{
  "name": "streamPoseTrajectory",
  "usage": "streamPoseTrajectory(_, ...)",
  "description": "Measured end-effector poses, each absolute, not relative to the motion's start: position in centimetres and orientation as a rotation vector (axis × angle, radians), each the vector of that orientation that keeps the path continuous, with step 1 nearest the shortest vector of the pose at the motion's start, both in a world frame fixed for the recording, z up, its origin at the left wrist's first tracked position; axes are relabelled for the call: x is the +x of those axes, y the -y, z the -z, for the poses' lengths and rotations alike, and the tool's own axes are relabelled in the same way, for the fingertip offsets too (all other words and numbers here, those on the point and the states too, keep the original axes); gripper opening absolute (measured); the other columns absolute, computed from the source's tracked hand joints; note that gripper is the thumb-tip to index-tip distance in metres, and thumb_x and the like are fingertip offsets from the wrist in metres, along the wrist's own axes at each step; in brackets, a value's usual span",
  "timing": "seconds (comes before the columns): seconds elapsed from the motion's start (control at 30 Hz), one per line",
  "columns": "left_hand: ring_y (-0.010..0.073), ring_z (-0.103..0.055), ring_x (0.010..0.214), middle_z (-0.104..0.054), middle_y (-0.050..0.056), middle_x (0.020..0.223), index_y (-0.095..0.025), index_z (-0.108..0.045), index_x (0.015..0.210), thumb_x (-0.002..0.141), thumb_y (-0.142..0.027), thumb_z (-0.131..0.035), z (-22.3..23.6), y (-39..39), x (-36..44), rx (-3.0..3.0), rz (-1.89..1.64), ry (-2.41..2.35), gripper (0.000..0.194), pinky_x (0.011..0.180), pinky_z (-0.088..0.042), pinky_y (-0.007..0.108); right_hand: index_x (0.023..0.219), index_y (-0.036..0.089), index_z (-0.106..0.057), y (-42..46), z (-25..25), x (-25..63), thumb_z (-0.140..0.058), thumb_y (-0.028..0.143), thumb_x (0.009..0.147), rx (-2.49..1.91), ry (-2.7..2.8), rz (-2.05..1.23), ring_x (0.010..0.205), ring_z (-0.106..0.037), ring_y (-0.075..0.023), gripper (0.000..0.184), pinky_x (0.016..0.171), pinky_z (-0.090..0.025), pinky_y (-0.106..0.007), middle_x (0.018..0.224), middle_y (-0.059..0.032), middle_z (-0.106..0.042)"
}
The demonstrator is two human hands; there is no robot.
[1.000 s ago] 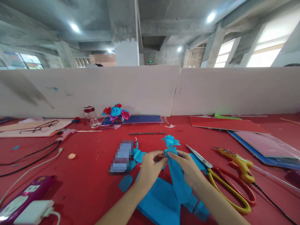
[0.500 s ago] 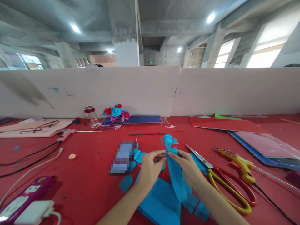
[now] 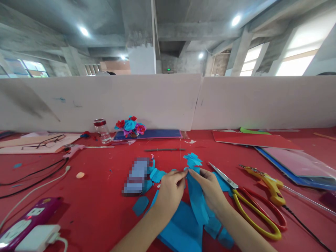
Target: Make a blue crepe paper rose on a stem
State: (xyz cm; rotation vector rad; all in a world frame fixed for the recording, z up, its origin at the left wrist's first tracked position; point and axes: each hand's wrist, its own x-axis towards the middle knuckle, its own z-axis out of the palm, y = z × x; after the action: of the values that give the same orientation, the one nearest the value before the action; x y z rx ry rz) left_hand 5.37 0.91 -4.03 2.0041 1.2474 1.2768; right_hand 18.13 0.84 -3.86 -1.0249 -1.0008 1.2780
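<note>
My left hand [image 3: 170,190] and my right hand [image 3: 210,189] meet over the red table [image 3: 99,196], both pinching a blue paper strip [image 3: 196,199] just below its frilled, flower-like top [image 3: 192,160]. The strip hangs down from my right fingers onto a larger blue paper sheet [image 3: 178,227]. Loose blue paper petals [image 3: 156,174] lie just left of my left hand.
Yellow and red scissors [image 3: 249,206] lie right of my right hand, then a yellow glue gun [image 3: 267,180]. A small paper flower bouquet [image 3: 130,126] and a glass jar [image 3: 102,130] stand at the white partition. A purple power strip [image 3: 26,220], cables and glasses [image 3: 44,141] lie left. Coloured sheets [image 3: 294,161] sit right.
Both hands have drawn closer together and dropped slightly toward the table, with the frilled blue top shifting a little lower and right. The hanging strip has swung a bit.
</note>
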Motion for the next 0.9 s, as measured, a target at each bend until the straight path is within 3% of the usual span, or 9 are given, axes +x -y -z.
streamPoseTrajectory(0.3, 0.0227, -0.063, 0.079, -0.07, 0.006, 0.088, -0.021, -0.07, 0.092, 0.073, -0.023, -0.057, 4.05, -0.68, 5.87, 1.541, -1.225, -1.079, 0.023, 0.071, -0.05, 0.031, 0.067, 0.018, -0.064, -1.16, 3.96, 18.45, -0.07, 0.04, 0.063, -0.997, 0.97, -1.261, 0.065, -0.059, -0.0181, 0.023, 0.062, -0.045, -0.027, 0.066, -0.0024, -0.065)
streamPoseTrajectory(0.53, 0.0148, -0.062, 0.068, -0.068, 0.007, 0.078, -0.013, -0.068, 0.09, 0.068, -0.031, -0.066, 3.85, -0.71, 6.17, 1.081, -1.161, -0.857, 0.029, 0.069, -0.05, 0.027, 0.067, 0.016, -0.065, -1.13, 3.92, 18.7, -0.071, 0.035, 0.064, -0.926, 0.928, -1.419, 0.055, -0.056, -0.0138, 0.021, 0.056, -0.044, -0.026, 0.061, -0.0017, -0.063)
streamPoseTrajectory(0.73, 0.0143, -0.059, 0.063, -0.064, 0.005, 0.067, -0.011, -0.069, 0.079, 0.071, -0.036, -0.06, 3.64, -0.91, 5.67, 1.23, -1.16, -0.974, 0.027, 0.062, -0.049, 0.025, 0.069, 0.017, -0.066, -0.96, 3.64, 18.47, -0.071, 0.036, 0.064, -0.933, 1.011, -1.399, 0.064, -0.061, -0.0177, 0.02, 0.067, -0.045, -0.03, 0.068, -0.0035, -0.067)
streamPoseTrajectory(0.9, 0.015, -0.056, 0.056, -0.063, 0.004, 0.059, -0.013, -0.066, 0.065, 0.071, -0.03, -0.057, 3.33, -1.06, 5.57, 1.445, -1.26, -1.175, 0.02, 0.052, -0.044, 0.023, 0.067, 0.016, -0.066, -0.67, 3.65, 18.12, -0.071, 0.039, 0.062, -1.024, 1.013, -1.324, 0.057, -0.058, -0.0162, 0.024, 0.057, -0.043, -0.027, 0.062, -0.0017, -0.065)
